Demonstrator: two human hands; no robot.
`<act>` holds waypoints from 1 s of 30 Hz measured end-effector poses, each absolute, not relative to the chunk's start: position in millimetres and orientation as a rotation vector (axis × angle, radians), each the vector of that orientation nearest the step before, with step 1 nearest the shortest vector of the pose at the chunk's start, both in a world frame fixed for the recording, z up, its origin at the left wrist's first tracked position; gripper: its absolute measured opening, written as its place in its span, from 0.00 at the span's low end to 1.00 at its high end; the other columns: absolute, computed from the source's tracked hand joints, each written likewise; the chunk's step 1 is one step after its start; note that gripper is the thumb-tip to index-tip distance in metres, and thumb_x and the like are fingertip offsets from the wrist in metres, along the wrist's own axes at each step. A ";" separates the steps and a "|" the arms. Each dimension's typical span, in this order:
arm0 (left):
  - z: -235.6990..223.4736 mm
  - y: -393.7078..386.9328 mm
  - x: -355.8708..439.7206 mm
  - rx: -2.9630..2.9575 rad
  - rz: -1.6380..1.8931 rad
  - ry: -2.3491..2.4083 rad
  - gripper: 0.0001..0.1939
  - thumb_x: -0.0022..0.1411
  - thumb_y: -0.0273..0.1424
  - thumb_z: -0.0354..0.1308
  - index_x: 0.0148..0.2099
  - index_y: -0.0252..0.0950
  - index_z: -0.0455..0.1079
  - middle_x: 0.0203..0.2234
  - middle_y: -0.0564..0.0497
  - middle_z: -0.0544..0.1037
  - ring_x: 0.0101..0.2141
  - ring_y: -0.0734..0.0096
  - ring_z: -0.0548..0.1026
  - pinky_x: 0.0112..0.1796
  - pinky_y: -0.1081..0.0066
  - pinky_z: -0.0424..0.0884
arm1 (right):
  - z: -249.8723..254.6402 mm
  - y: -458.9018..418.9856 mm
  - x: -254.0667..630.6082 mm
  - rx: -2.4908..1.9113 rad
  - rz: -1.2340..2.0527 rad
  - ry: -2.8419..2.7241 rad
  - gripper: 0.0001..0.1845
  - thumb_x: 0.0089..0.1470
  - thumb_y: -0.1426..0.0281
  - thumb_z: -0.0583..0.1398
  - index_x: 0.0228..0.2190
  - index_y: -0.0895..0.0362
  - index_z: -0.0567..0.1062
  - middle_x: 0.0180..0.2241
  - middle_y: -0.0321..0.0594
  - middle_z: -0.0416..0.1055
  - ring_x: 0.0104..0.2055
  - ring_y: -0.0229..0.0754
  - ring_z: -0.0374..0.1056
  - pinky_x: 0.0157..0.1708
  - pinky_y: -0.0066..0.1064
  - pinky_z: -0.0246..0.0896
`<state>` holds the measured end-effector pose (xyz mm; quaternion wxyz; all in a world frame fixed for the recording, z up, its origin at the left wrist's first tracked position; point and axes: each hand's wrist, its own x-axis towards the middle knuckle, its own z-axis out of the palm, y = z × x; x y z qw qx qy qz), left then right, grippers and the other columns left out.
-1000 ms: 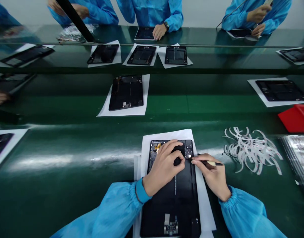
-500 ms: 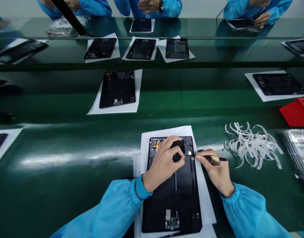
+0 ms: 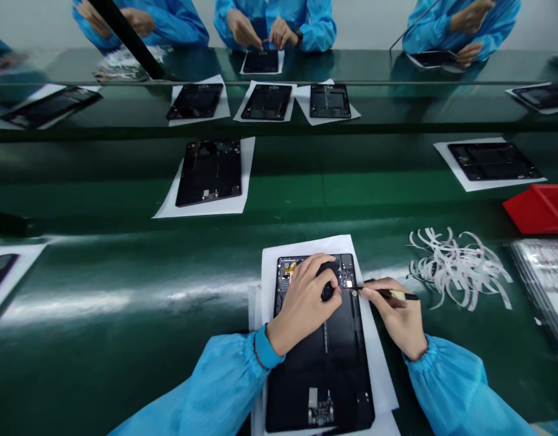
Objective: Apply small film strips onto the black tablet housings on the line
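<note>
An opened black tablet (image 3: pixel 322 363) lies on sheets of white paper (image 3: pixel 382 378) in front of me, its inner parts facing up. My left hand (image 3: pixel 306 297) rests over its upper half, thumb and forefinger closed into a ring; whatever they hold, if anything, is hidden. In my right hand (image 3: pixel 397 312) is a pair of slim black tweezers (image 3: pixel 394 294) with a pale patch, held almost level. Their tip reaches the tablet's upper right edge, close to a small bright white square (image 3: pixel 349 283).
Curled white strips (image 3: pixel 463 266) lie to the right, before a red bin (image 3: pixel 540 209) and clear plastic trays (image 3: pixel 549 278). Further tablets on paper, such as one tablet (image 3: pixel 210 172), stand ahead. Across the bench, people in blue sleeves work, one person's hands (image 3: pixel 260 30) over a tablet.
The view has tilted and shifted slightly. Both my hands keep nearly the same pose at the tablet. Across the bench, the middle person's hands have come down over their tablet.
</note>
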<state>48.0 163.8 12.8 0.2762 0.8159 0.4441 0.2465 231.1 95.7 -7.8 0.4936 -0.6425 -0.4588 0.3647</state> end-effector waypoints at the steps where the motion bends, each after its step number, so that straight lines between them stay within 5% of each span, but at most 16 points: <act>1: 12.5 163.8 47.8 2.194 0.653 1.195 0.07 0.55 0.21 0.58 0.30 0.39 0.66 0.51 0.48 0.71 0.55 0.54 0.65 0.53 0.53 0.62 | -8.1 95.3 230.5 -1.549 0.886 -1.109 0.07 0.52 0.64 0.66 0.28 0.55 0.80 0.30 0.41 0.78 0.33 0.45 0.75 0.30 0.33 0.72; 9: 12.8 166.7 49.2 2.169 0.620 1.182 0.08 0.55 0.23 0.61 0.30 0.38 0.65 0.49 0.49 0.71 0.54 0.53 0.66 0.52 0.52 0.62 | -3.4 95.1 229.1 -1.471 0.725 -1.171 0.05 0.55 0.67 0.64 0.30 0.54 0.78 0.30 0.39 0.76 0.34 0.43 0.73 0.34 0.33 0.70; 12: 16.1 167.3 48.8 2.142 0.637 1.167 0.09 0.55 0.22 0.61 0.32 0.39 0.65 0.49 0.49 0.72 0.53 0.55 0.67 0.52 0.54 0.63 | 12.1 98.7 231.6 -1.435 0.639 -1.186 0.12 0.64 0.67 0.55 0.31 0.54 0.76 0.32 0.40 0.75 0.38 0.43 0.72 0.39 0.34 0.68; 18: 34.8 144.7 8.8 1.943 0.823 1.250 0.05 0.63 0.26 0.54 0.42 0.41 0.66 0.49 0.47 0.71 0.53 0.61 0.68 0.54 0.59 0.63 | 40.0 114.9 204.6 -1.506 0.662 -1.735 0.18 0.63 0.72 0.50 0.52 0.51 0.69 0.42 0.43 0.70 0.39 0.44 0.72 0.38 0.34 0.67; 22: 48.0 105.1 -25.1 1.656 0.740 1.255 0.05 0.66 0.31 0.52 0.37 0.39 0.67 0.36 0.50 0.75 0.39 0.66 0.74 0.41 0.68 0.70 | 31.4 132.5 182.8 -1.727 0.573 -2.155 0.10 0.59 0.71 0.58 0.43 0.54 0.73 0.44 0.43 0.67 0.31 0.42 0.71 0.28 0.32 0.65; 25: 53.6 74.3 -30.2 1.448 0.576 1.225 0.10 0.66 0.35 0.53 0.34 0.37 0.69 0.28 0.51 0.73 0.31 0.70 0.72 0.35 0.72 0.69 | 35.8 136.7 181.7 -1.747 0.601 -2.216 0.03 0.59 0.71 0.60 0.37 0.55 0.71 0.41 0.40 0.67 0.34 0.42 0.71 0.29 0.30 0.64; 30: 60.4 37.4 -12.9 1.009 0.546 0.982 0.22 0.64 0.49 0.55 0.45 0.35 0.73 0.33 0.47 0.78 0.33 0.68 0.75 0.36 0.71 0.72 | 85.2 81.7 187.3 -1.382 0.536 -2.206 0.09 0.65 0.72 0.51 0.37 0.55 0.71 0.33 0.38 0.70 0.30 0.38 0.70 0.28 0.29 0.65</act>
